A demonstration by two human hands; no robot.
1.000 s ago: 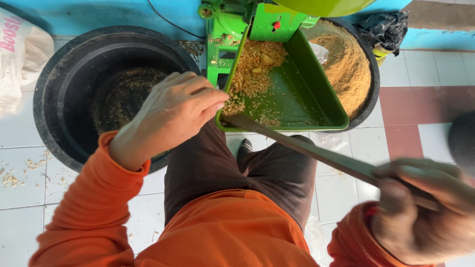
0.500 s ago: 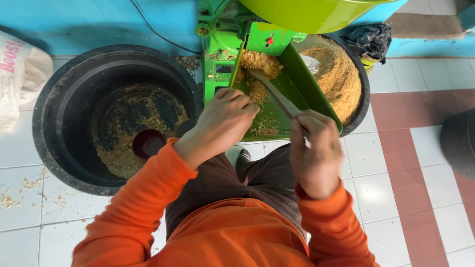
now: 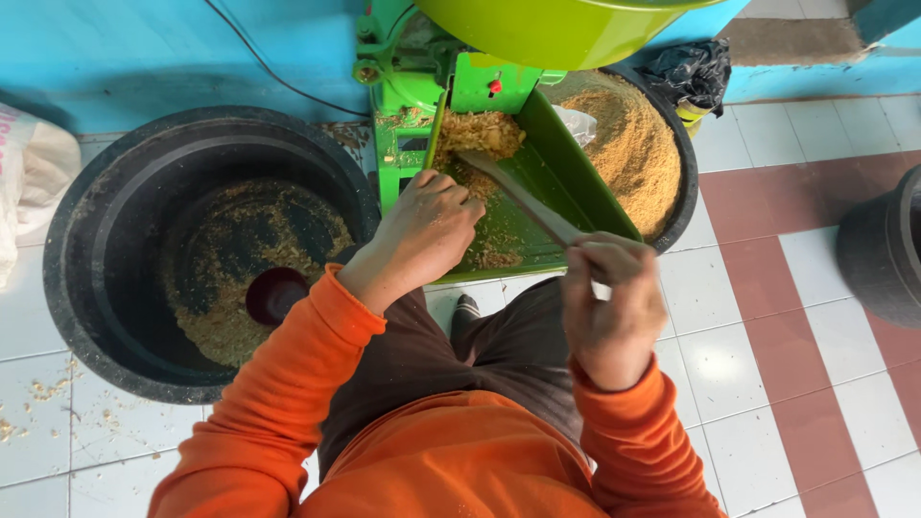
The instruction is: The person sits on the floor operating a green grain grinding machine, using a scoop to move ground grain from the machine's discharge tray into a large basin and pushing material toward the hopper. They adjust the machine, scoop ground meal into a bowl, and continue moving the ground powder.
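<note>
A white sack (image 3: 34,182) slumps at the far left against the blue wall, some red print showing on its side. A crumpled black bag (image 3: 693,72) sits at the upper right beside the tub of tan meal (image 3: 633,153). The right hand (image 3: 614,307) is raised in front of the chest, fingers closed around the near end of a flat wooden stick (image 3: 523,197) whose far end reaches into the crushed grain piled at the top of the green chute tray (image 3: 566,177). The left hand (image 3: 432,230) rests knuckles-up on the tray's left side, fingers curled down into the grain; whether they pinch anything I cannot tell. A big black tub (image 3: 96,240) stands to the left.
</note>
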